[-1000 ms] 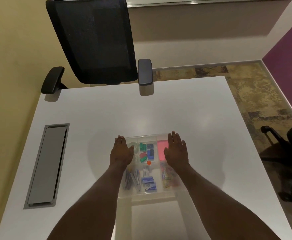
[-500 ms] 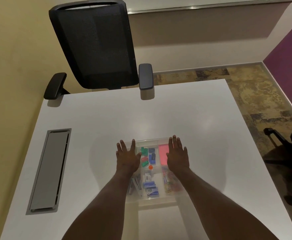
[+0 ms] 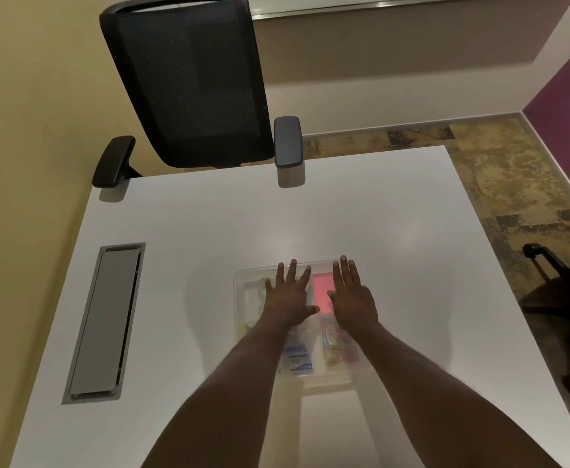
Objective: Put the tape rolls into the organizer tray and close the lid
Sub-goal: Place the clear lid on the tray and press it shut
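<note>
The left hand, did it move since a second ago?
Yes. The left hand slid to the right across the clear organizer tray, from the left edge toward the middle, nearer the pink pad.

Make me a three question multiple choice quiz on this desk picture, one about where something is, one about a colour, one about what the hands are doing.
1. Where is the grey cable hatch relative to the clear organizer box?
A. To its left
B. To its right
C. Inside it

2. What colour is the pad seen between the two hands?
A. Green
B. Pink
C. Black

3. How are the left hand and right hand held?
A. Clenched in fists
B. Pinching a tape roll
C. Flat, fingers spread, on top of the box

Answers: 1 A, the hatch is set into the white desk far left of the box. 2 B, a pink patch shows there. 3 C, both palms face down with fingers spread.
</note>
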Demonstrator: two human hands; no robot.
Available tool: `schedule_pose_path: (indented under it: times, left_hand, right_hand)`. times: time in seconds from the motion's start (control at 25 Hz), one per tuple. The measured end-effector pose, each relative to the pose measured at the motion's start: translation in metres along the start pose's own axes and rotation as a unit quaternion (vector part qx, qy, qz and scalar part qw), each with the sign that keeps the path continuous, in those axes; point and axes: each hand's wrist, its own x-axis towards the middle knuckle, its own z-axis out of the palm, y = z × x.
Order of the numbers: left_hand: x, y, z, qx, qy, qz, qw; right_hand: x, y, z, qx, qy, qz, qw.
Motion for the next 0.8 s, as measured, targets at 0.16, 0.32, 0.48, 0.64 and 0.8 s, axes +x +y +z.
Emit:
schedule_pose_path:
  times: [0.16, 0.32, 0.48, 0.64, 0.8]
  left_hand:
    - [0.006, 0.01, 0.004, -0.01, -0.028, -0.035, 0.999]
    - [0.007, 0.01, 0.01, -0.019, -0.024, -0.04, 0.999]
    - [0.009, 0.008, 0.013, -0.03, -0.02, -0.039, 0.999]
    - [0.01, 0.01, 0.013, -0.027, -0.028, -0.039, 0.998]
    - [0.012, 0.009, 0.015, -0.027, -0.029, -0.043, 0.998]
  right_hand:
    - [0.002, 0.006, 0.004, 0.007, -0.001, -0.012, 1.0]
    - [-0.009, 0.005, 0.015, 0.056, 0.034, -0.013, 0.998]
    - [-0.06, 0.002, 0.053, 0.102, 0.095, 0.006, 0.99]
    - [-0.09, 0.01, 0.081, 0.068, 0.143, -0.023, 0.987]
    - [-0.09, 0.009, 0.082, 0.064, 0.148, -0.021, 0.987]
